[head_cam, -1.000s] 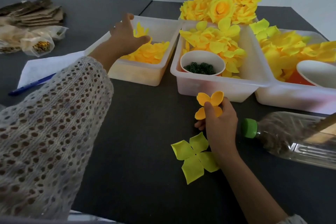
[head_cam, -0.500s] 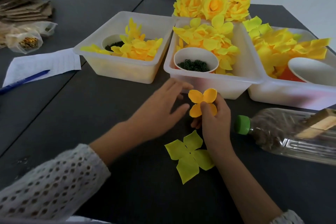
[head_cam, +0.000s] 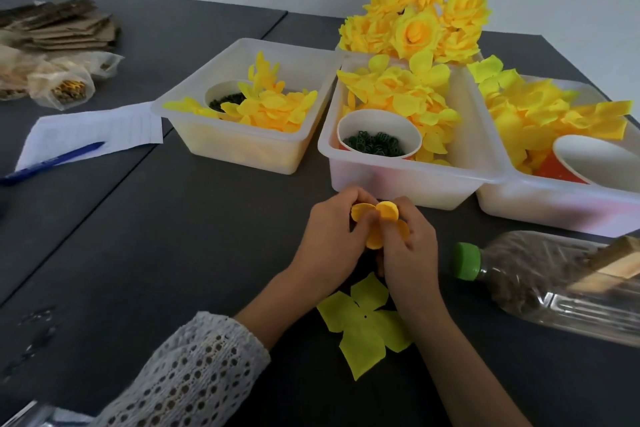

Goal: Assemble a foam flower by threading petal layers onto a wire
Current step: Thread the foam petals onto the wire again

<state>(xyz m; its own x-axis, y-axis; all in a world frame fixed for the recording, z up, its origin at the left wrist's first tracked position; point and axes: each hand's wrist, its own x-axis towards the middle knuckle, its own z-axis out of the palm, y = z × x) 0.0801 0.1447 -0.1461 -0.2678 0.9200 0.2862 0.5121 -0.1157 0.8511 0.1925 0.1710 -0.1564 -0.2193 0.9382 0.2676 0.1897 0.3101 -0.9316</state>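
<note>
A small orange-yellow foam petal layer (head_cam: 375,224) sits between both hands just in front of the middle tub. My left hand (head_cam: 329,243) pinches its left petals, and my right hand (head_cam: 410,253) pinches its right side with fingers curled round it. Any wire is hidden by the fingers. A larger pale yellow four-petal layer (head_cam: 363,322) lies flat on the dark table below my wrists. Three clear tubs hold loose petals: left tub (head_cam: 242,152), middle tub (head_cam: 398,184), right tub (head_cam: 554,208).
A paper cup of dark green rings (head_cam: 379,135) stands in the middle tub. Finished yellow flowers (head_cam: 415,28) are piled behind. A plastic bottle with a green cap (head_cam: 554,281) lies at right. Paper and a blue pen (head_cam: 52,159) are at left, cardboard stacks (head_cam: 59,28) far left.
My left hand has come back from the left tub to the small petal layer and now pinches it together with my right hand. The petal layer has folded slightly.
</note>
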